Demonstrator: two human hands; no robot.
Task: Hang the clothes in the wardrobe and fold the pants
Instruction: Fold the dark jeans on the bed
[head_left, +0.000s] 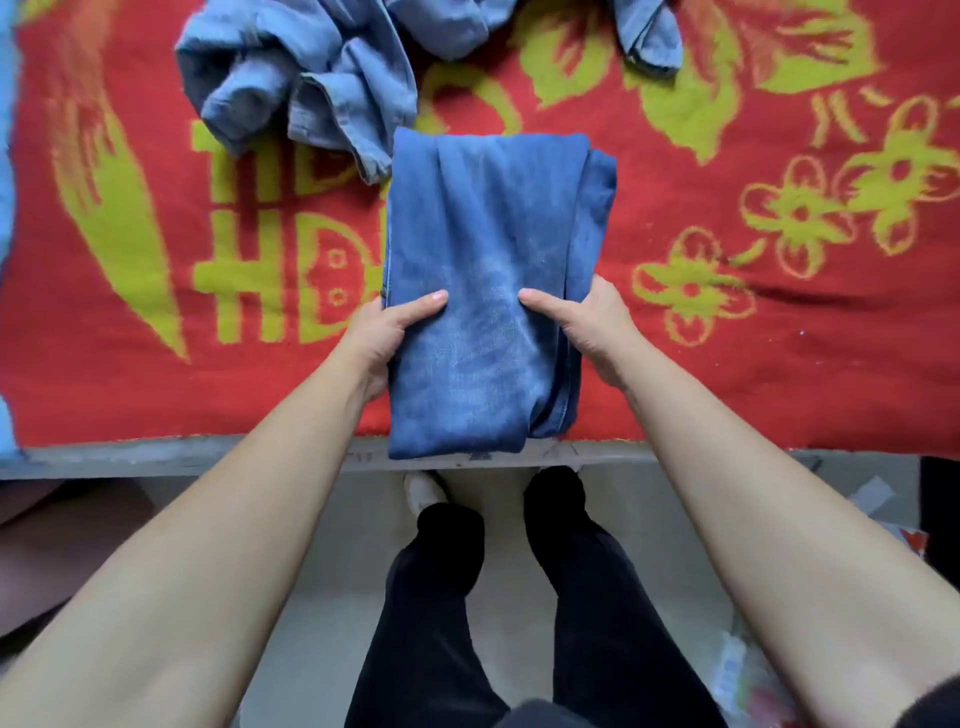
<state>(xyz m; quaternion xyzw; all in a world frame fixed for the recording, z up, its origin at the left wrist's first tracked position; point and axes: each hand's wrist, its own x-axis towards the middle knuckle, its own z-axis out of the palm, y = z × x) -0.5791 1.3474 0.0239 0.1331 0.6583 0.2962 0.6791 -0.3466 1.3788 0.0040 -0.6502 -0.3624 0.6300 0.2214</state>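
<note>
A pair of dark blue jeans (488, 244) lies folded into a thick rectangle on the red and yellow blanket (727, 322), its near end hanging over the bed's front edge. My left hand (387, 332) grips the bundle's left side, thumb on top and fingers hidden beneath. My right hand (582, 327) grips the right side the same way. A crumpled light blue denim garment (311, 78) lies on the blanket behind the folded jeans, at the upper left.
More light denim cloth (649, 36) lies at the top right. The grey bed frame edge (182, 457) runs across the view. Below it are my legs in black trousers (441, 597) on a pale floor, with scattered packaging (748, 670) at the lower right.
</note>
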